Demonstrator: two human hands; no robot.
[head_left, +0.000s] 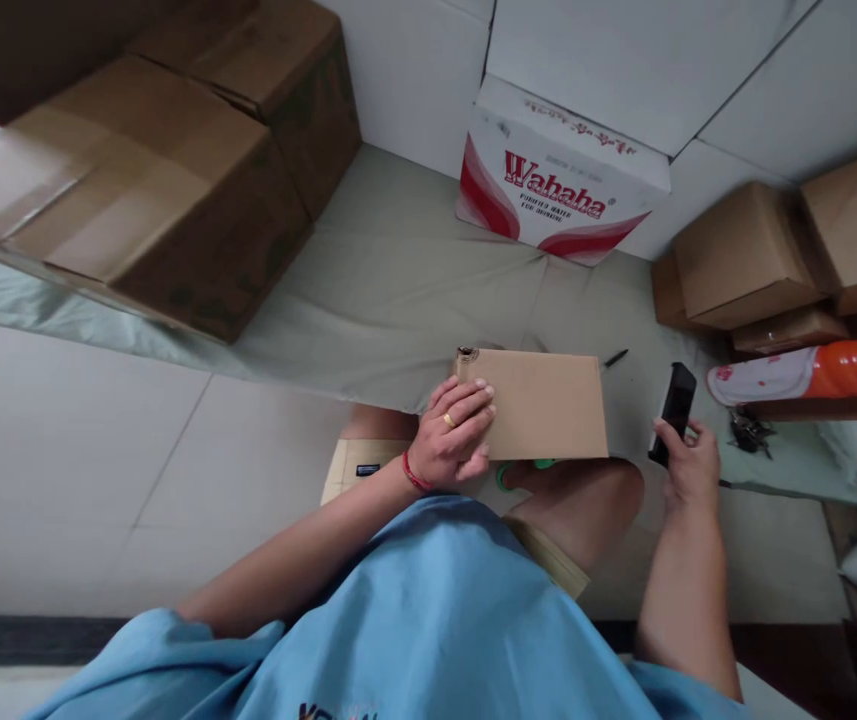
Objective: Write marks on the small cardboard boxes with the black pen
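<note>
A small brown cardboard box (548, 405) lies at the near edge of the cloth-covered surface, in front of my body. My left hand (452, 432) rests on its left end, fingers stretched flat across the top. The box's upper left corner looks dark and torn. My right hand (687, 460), to the right of the box and apart from it, grips a black phone (675, 410) that is tilted on edge. Between the box and the phone lies a thin black pen (615, 358).
Large cartons (195, 170) stand at the left. A white and red Wahaha water carton (555, 180) leans by the wall. On the right are more boxes (747, 255), an orange and white package (848, 368) and a bunch of keys (750, 430) on the green cloth (390, 270).
</note>
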